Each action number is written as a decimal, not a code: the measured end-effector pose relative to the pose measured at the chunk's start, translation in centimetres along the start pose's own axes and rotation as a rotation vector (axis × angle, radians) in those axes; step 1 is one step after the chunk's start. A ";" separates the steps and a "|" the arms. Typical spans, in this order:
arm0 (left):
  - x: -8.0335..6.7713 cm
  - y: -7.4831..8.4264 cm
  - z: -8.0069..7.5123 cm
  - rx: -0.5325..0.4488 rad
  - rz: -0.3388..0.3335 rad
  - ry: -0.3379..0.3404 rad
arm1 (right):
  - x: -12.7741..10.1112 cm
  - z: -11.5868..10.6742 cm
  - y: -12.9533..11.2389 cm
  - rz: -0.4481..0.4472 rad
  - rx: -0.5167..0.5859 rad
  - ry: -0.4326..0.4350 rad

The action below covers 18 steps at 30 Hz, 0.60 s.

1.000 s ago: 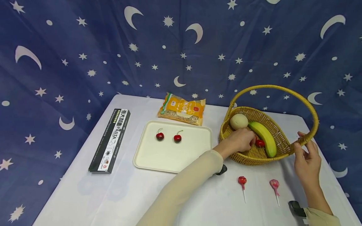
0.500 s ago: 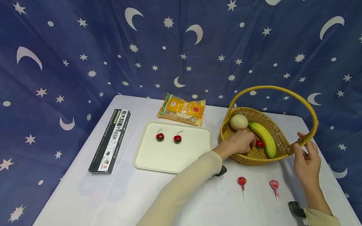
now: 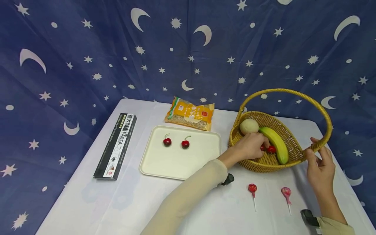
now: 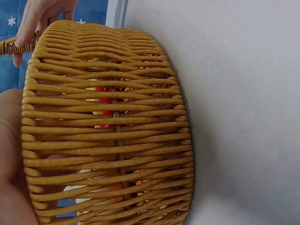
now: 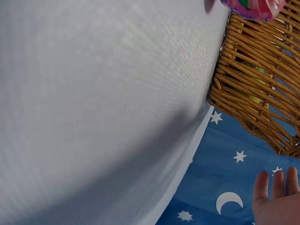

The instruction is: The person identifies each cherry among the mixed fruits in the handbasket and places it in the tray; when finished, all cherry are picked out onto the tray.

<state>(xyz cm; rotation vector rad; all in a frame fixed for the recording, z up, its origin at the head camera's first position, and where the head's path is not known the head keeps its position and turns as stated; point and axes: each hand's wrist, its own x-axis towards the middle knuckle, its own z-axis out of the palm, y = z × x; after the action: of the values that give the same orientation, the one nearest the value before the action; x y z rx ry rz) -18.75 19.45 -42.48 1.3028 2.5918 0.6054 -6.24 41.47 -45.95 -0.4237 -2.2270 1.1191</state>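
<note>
My left hand (image 3: 252,146) reaches over the near rim into the wicker basket (image 3: 258,167), fingers curled down at a small shiny red fruit (image 3: 262,148) that they partly hide. Another red fruit (image 3: 271,149) lies beside it, against a banana (image 3: 276,143). A pale round fruit (image 3: 249,126) sits behind the hand. In the left wrist view, the basket weave (image 4: 108,140) covers most of the fingers, and red shows through it. My right hand (image 3: 321,166) holds the foot of the basket's handle (image 3: 318,145) between thumb and fingers.
Left of the basket, a cream tray (image 3: 176,163) bears two dark red cherries (image 3: 185,144). Behind it lies an orange food bag (image 3: 191,114). A pasta box (image 3: 116,147) is at far left. Two lollipops (image 3: 252,189) (image 3: 286,192) lie in front of the basket.
My left hand has shifted slightly within the basket, and more red now shows beside its fingertips. My right hand stays at the handle, and the basket keeps its place.
</note>
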 end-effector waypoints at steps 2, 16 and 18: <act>-0.2 0.0 -0.1 -0.005 0.007 0.017 | 0.1 0.0 0.0 -0.002 0.006 0.002; -1.7 0.3 -1.5 -0.053 0.032 0.128 | 0.1 0.1 0.0 0.007 0.000 0.004; -2.0 0.4 -1.7 -0.064 0.044 0.145 | 0.0 0.1 -0.1 0.011 -0.004 0.005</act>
<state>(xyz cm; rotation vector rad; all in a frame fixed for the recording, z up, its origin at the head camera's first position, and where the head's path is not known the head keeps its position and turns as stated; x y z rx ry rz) -17.83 17.59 -40.88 1.3456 2.6385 0.8115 -6.31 41.40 -45.89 -0.4401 -2.2256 1.1179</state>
